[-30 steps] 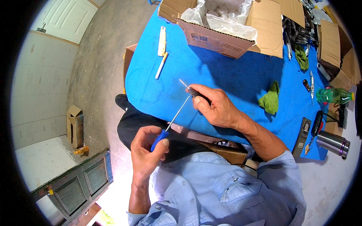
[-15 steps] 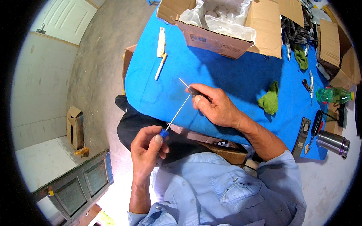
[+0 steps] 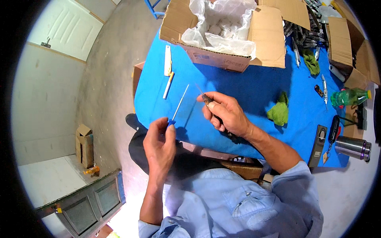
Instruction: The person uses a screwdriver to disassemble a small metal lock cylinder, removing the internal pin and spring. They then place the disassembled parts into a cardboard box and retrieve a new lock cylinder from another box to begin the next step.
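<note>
Screwdriver (image 3: pixel 177 110) has swung clear of the dark tool (image 3: pixel 206 99).

The bare left forearm (image 3: pixel 157 186) rises steeply from below, its wrist nearly straight; the left hand (image 3: pixel 159 142) is curled into a grip, thumb pointing up. The right forearm (image 3: pixel 274 146) slants up and leftward to the right hand (image 3: pixel 227 114), farther forward, fingers bent and thumb pressing toward the index finger. The hands stand apart.
</note>
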The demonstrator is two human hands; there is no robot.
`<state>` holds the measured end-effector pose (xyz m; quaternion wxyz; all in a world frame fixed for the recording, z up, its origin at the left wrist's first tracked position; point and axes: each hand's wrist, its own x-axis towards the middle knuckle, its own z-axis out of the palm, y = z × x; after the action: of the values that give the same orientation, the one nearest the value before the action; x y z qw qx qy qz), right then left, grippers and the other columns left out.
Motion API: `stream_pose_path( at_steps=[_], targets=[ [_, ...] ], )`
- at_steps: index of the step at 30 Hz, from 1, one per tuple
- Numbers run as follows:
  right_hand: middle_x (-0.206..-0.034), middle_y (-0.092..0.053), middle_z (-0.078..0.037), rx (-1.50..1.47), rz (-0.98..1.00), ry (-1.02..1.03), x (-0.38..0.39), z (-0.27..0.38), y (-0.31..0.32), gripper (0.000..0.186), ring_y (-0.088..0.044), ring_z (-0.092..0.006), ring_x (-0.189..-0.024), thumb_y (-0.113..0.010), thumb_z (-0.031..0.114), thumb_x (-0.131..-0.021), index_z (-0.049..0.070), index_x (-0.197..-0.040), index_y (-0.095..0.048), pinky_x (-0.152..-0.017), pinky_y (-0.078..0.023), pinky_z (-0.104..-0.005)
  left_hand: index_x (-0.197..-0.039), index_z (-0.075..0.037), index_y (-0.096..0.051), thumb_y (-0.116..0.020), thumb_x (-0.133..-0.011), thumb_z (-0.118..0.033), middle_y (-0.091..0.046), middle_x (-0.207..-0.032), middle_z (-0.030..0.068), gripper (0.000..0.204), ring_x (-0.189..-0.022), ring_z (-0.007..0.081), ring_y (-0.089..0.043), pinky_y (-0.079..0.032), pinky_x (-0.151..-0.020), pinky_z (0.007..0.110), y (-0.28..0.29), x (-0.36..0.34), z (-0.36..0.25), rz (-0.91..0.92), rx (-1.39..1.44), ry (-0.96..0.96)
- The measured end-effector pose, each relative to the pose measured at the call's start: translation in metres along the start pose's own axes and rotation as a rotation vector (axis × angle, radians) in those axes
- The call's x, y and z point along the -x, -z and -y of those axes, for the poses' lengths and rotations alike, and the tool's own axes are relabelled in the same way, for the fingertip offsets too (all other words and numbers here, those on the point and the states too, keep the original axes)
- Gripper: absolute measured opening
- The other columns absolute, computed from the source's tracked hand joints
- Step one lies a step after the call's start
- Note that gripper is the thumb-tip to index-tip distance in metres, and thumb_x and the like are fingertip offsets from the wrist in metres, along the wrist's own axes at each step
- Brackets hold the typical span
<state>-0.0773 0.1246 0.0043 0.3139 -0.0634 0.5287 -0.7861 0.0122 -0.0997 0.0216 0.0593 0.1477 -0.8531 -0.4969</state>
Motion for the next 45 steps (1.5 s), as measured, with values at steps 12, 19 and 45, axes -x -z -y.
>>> stream_pose_path(
  at_steps=[12, 19, 45],
  targets=[
    [-0.089, -0.062, -0.004, -0.051, 0.021, 0.034, 0.001, -0.005, 0.001, 0.031, -0.056, -0.0066, -0.067, -0.05, 0.02, -0.104, -0.001, -0.127, -0.055, -0.051, -0.042, -0.0199, -0.107, -0.001, -0.069, -0.075, -0.09, -0.005, -0.07, -0.097, 0.0156, 0.019, -0.089, 0.0253, -0.07, -0.056, -0.074, 0.035, -0.04, -0.029, -0.019, -0.046, -0.479, -0.498],
    [-0.088, -0.061, -0.003, 0.0, -0.013, 0.082, 0.0, -0.009, 0.001, 0.032, -0.057, -0.0065, -0.066, -0.054, 0.02, -0.103, -0.002, -0.127, -0.057, -0.049, -0.044, -0.0198, -0.104, 0.001, -0.073, -0.074, -0.092, -0.002, -0.071, -0.095, 0.01, 0.013, -0.081, 0.0137, -0.066, -0.053, -0.066, 0.026, -0.042, -0.021, -0.046, -0.01, -0.12, -0.438],
    [-0.08, -0.062, 0.0, 0.071, 0.01, 0.089, 0.002, -0.007, 0.0, 0.036, -0.057, -0.0045, -0.064, -0.061, 0.013, -0.099, -0.003, -0.131, -0.061, -0.05, -0.046, -0.0213, -0.089, -0.004, -0.06, -0.059, -0.106, -0.023, -0.058, -0.077, -0.0005, 0.025, -0.061, 0.0039, -0.047, -0.037, -0.052, 0.02, -0.051, -0.024, -0.042, 0.092, 0.281, -0.016]
  ],
)
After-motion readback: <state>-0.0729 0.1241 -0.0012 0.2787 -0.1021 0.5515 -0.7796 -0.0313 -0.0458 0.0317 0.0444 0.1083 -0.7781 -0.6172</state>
